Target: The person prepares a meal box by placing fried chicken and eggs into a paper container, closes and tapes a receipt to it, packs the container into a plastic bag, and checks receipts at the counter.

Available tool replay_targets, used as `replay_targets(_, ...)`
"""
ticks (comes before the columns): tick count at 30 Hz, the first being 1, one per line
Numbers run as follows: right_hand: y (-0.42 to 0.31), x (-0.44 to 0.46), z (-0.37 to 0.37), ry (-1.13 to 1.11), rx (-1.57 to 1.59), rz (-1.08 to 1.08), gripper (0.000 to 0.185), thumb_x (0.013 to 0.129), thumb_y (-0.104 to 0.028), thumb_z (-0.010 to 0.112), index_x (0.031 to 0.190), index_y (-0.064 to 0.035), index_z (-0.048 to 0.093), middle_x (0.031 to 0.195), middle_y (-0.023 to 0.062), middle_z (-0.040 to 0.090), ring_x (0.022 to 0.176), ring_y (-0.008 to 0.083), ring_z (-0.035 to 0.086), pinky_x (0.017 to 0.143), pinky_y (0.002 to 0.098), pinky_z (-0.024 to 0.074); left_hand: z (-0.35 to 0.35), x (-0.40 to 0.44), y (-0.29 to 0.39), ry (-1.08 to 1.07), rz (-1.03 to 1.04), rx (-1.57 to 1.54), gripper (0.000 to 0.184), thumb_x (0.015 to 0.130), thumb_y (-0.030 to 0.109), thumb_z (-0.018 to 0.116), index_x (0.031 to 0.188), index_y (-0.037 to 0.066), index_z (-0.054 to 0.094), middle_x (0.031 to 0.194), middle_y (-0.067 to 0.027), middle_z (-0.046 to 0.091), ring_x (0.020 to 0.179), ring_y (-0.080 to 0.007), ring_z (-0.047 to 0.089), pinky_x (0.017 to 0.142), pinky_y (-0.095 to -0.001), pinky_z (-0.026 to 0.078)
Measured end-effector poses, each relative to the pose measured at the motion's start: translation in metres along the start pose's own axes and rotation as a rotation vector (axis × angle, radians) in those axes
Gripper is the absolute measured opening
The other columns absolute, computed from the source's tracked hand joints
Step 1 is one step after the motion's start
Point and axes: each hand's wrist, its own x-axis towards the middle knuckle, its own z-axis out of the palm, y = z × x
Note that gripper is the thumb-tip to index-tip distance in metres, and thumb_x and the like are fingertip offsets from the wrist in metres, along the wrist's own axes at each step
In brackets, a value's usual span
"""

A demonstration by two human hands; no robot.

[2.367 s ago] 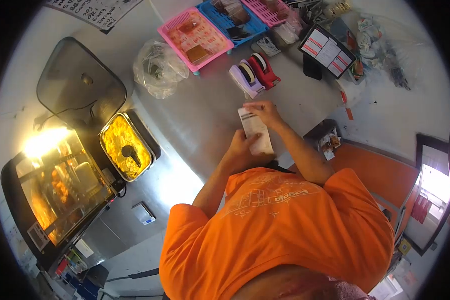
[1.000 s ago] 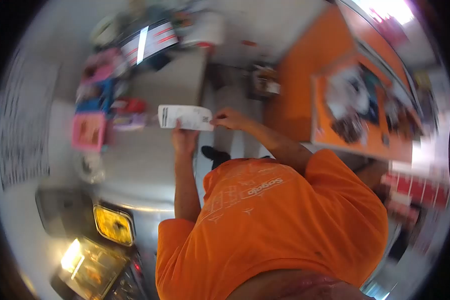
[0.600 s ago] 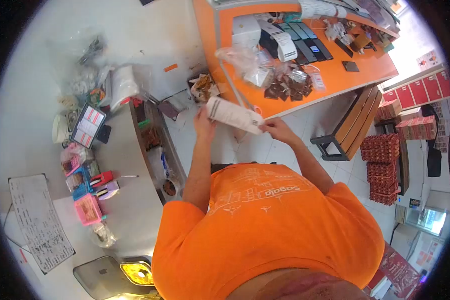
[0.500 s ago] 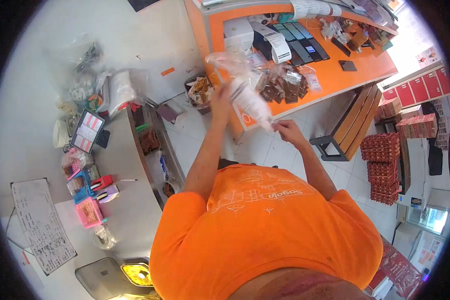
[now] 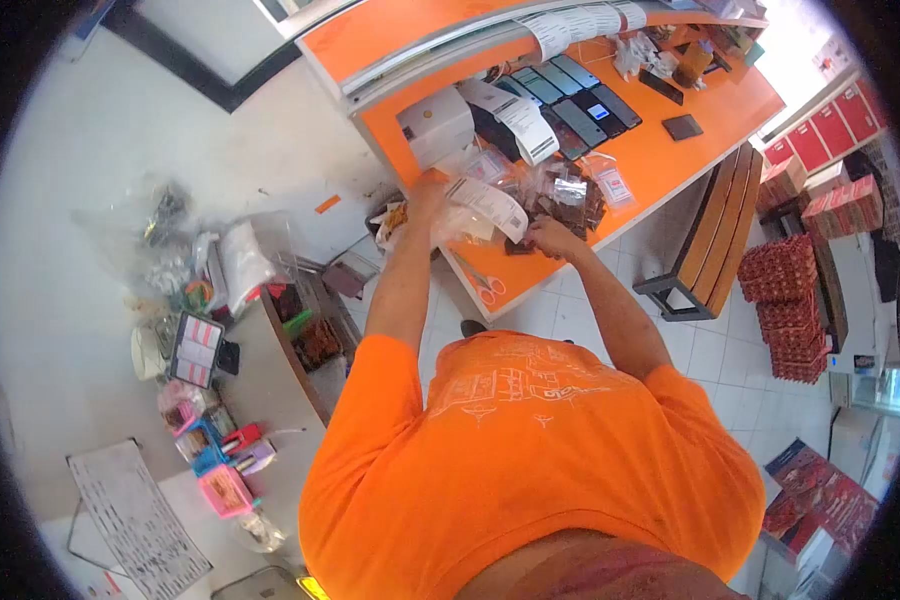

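Between my hands a white printed paper slip (image 5: pixel 488 203) stretches over the near left corner of the orange counter (image 5: pixel 725 110). My left hand (image 5: pixel 430 195) is at the slip's left end, its fingers hidden or blurred. My right hand (image 5: pixel 554 240) pinches the right end, beside a heap of small dark packets (image 5: pixel 562 200). Clear plastic bags lie under and behind the slip. White-handled scissors (image 5: pixel 490 290) rest at the counter's near corner, below the slip.
Behind the slip are a white box (image 5: pixel 438 125), a printed paper strip (image 5: pixel 525 120) and several phones (image 5: pixel 580 105). A wooden bench (image 5: pixel 715 235) stands to the right, near stacked red trays (image 5: pixel 785 305). At left is a metal table (image 5: pixel 290 400) with a tablet (image 5: pixel 197 348) and baskets.
The view has turned from the metal table to the orange counter. Both hands have carried the slip from over the metal table to over the counter's near corner.
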Motion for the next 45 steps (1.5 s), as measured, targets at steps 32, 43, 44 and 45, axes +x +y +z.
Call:
replay_targets(32,-0.036,0.023,-0.305,0.285,0.165,-1.04,0.096,0.055,-0.025,0.097,0.135,-0.0002,0.05,0.135,0.0149,0.055,0.128,0.0259,0.051,0.105,0.0426,0.044,-0.23,0.122,0.287,0.37,-0.594,-2.022,0.038,0.092,0.012,0.061,0.129,0.002,0.056,0.122,-0.0084,0.06,0.117,-0.0199,0.055,0.1,-0.0353,0.047)
replay_targets(43,-0.231,0.214,-0.528,0.363,0.398,-0.898,0.094,0.084,-0.04,0.075,0.148,0.0097,0.026,0.117,0.0277,0.064,0.112,0.033,0.062,0.099,0.0403,0.0485,-0.079,0.099,0.246,0.518,-0.706,-1.249,0.044,0.092,0.013,0.069,0.128,-0.003,0.049,0.124,-0.0143,0.056,0.121,-0.0224,0.052,0.105,-0.0334,0.04)
replay_targets(44,-0.236,0.25,-0.54,0.562,0.234,-0.887,0.099,0.083,-0.042,0.076,0.149,0.0095,0.024,0.115,0.0273,0.065,0.11,0.0349,0.063,0.098,0.041,0.049,-0.049,0.096,0.243,0.478,-0.729,-1.269,0.049,0.091,0.013,0.07,0.131,-0.004,0.047,0.126,-0.0151,0.056,0.122,-0.0229,0.052,0.105,-0.0332,0.04)
replay_targets(45,-0.24,0.296,-0.556,0.756,0.064,-0.865,0.103,0.081,-0.043,0.077,0.15,0.0092,0.021,0.113,0.0269,0.066,0.108,0.0368,0.064,0.098,0.0416,0.0496,-0.037,0.093,0.243,0.485,-0.715,-1.329,0.056,0.09,0.013,0.071,0.135,-0.005,0.042,0.128,-0.0161,0.055,0.124,-0.0233,0.051,0.105,-0.0339,0.04)
